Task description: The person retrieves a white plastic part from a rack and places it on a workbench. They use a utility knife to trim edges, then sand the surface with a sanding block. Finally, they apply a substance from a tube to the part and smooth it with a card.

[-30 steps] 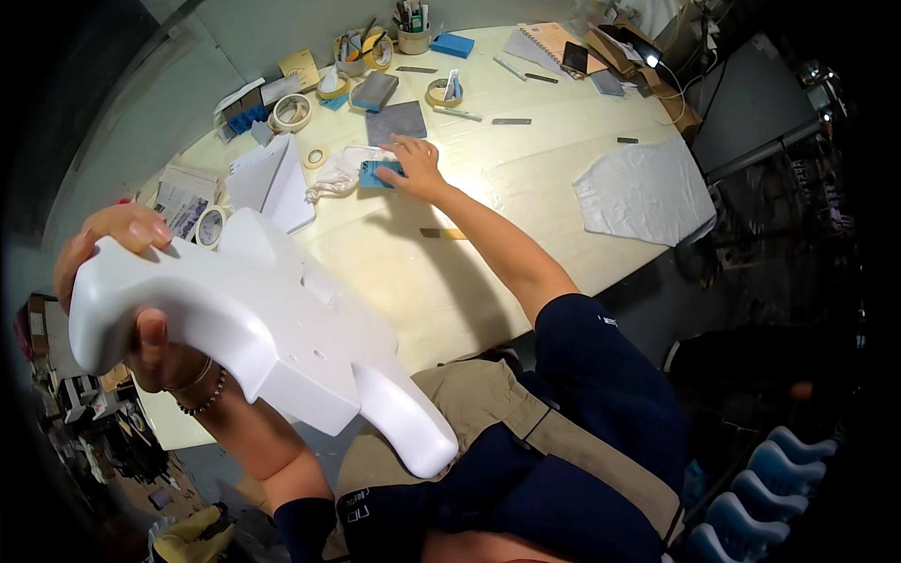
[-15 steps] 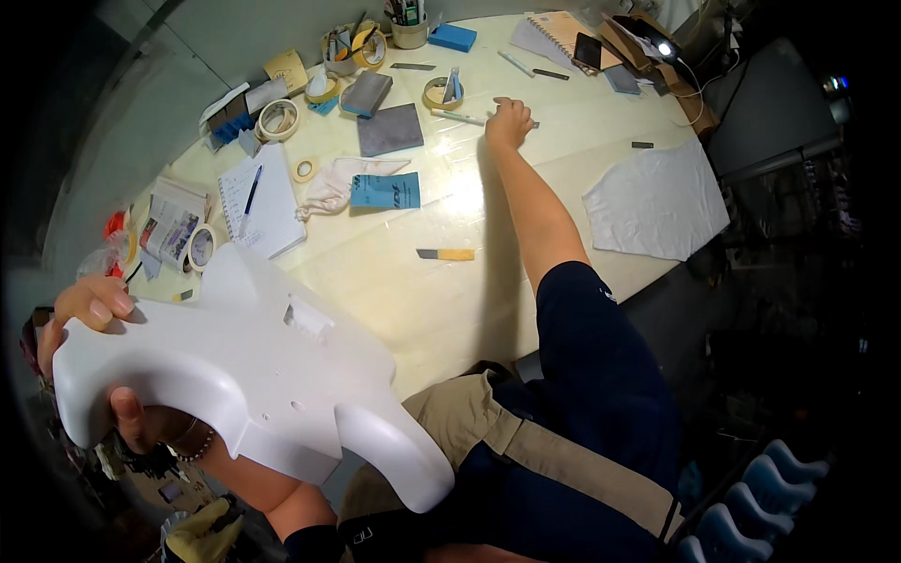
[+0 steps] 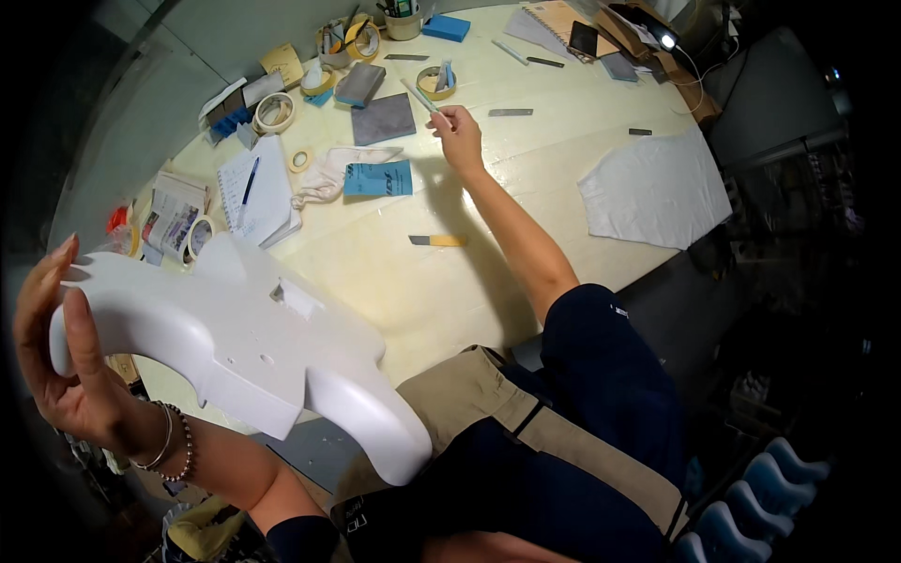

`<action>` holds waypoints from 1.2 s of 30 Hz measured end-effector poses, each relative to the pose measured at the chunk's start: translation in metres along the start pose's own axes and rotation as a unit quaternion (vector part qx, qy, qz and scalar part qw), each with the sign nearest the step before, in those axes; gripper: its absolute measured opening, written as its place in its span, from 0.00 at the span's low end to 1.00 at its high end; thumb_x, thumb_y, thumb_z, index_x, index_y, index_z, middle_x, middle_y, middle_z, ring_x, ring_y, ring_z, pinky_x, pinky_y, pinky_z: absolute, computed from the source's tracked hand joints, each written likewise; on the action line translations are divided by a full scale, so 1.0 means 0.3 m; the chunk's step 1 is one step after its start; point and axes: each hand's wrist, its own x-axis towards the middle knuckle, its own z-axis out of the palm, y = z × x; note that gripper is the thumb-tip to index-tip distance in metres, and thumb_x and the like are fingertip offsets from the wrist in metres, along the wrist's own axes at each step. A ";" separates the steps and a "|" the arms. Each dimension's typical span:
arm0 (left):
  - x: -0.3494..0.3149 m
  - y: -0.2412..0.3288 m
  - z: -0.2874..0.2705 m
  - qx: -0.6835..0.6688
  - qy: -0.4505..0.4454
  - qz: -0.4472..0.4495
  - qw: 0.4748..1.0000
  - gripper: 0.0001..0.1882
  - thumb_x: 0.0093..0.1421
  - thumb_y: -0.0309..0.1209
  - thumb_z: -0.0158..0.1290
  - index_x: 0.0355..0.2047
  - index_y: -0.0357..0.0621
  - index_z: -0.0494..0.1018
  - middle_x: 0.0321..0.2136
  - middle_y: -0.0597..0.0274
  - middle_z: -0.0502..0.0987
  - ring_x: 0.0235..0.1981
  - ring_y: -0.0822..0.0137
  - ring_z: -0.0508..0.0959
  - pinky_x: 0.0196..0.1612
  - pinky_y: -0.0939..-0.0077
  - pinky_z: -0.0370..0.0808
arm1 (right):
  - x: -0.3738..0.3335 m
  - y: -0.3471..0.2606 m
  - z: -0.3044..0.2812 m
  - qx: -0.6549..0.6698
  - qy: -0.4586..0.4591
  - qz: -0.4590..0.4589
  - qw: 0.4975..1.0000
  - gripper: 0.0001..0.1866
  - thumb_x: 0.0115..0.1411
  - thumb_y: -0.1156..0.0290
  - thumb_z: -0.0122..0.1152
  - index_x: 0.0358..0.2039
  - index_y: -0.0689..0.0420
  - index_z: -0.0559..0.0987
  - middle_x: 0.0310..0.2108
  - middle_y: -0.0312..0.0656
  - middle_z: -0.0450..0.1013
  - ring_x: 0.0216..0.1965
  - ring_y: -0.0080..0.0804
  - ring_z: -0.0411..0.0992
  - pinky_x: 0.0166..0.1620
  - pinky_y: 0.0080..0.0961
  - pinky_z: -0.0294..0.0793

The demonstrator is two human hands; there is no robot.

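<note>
At the left, my left hand (image 3: 84, 399) grips one curved arm of a large white molded piece (image 3: 253, 324), thumb on the near side and fingers round the end. The piece is tilted over the table's near edge, and a rectangular opening and small holes show in its surface. My right hand (image 3: 457, 139) is raised over the middle of the table, closed on a slim whitish-green pen (image 3: 419, 96) that points to the far left. Below that hand, a yellow-handled utility blade (image 3: 438, 240) lies beside a blue sandpaper sheet (image 3: 378, 178).
Tape rolls (image 3: 274, 113), grey sanding blocks (image 3: 361, 85) and a spiral notebook (image 3: 253, 192) crowd the left and back. A steel ruler (image 3: 510, 113) lies beyond my right hand. White cloth (image 3: 654, 190) covers the right side; a phone (image 3: 583, 38) sits at the back right.
My right hand has lifted the pen off the table and drawn it left, leaving the steel ruler behind. My left hand has shifted its hold, and the white piece has moved slightly left and up.
</note>
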 end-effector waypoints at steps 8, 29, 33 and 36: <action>0.028 0.008 -0.001 -0.085 -0.010 -0.042 0.995 0.20 0.64 0.40 0.45 0.45 0.36 0.74 0.38 0.56 0.77 0.37 0.70 0.74 0.47 0.72 0.72 | -0.406 -0.892 0.313 0.476 -0.313 -0.132 0.812 0.13 0.63 0.63 0.52 0.37 0.61 0.68 0.23 0.36 0.69 0.23 0.16 0.67 0.27 0.12 0.66; -0.063 -0.026 -0.066 -0.214 0.183 -0.197 0.939 0.31 0.66 0.42 0.26 0.33 0.27 0.74 0.37 0.44 0.76 0.42 0.57 0.74 0.50 0.67 0.69 | 0.307 0.169 -0.446 -0.681 -0.117 0.003 0.723 0.15 0.48 0.56 0.65 0.35 0.48 0.80 0.41 0.40 0.71 0.47 0.41 0.66 0.49 0.40 0.65; -0.018 0.072 0.023 -0.168 0.221 -0.144 0.950 0.23 0.68 0.44 0.27 0.44 0.35 0.62 0.28 0.43 0.78 0.31 0.57 0.79 0.40 0.70 0.76 | 0.286 0.166 -0.449 -0.675 -0.173 0.020 0.717 0.14 0.49 0.54 0.64 0.30 0.49 0.79 0.32 0.38 0.76 0.39 0.39 0.72 0.47 0.42 0.62; -0.002 0.043 0.027 -0.179 0.232 -0.110 0.950 0.23 0.68 0.45 0.28 0.43 0.35 0.60 0.29 0.41 0.78 0.34 0.55 0.77 0.46 0.67 0.70 | 0.256 0.252 -0.515 -0.618 -0.139 0.022 0.773 0.16 0.51 0.54 0.63 0.35 0.50 0.76 0.32 0.39 0.77 0.42 0.40 0.73 0.42 0.41 0.67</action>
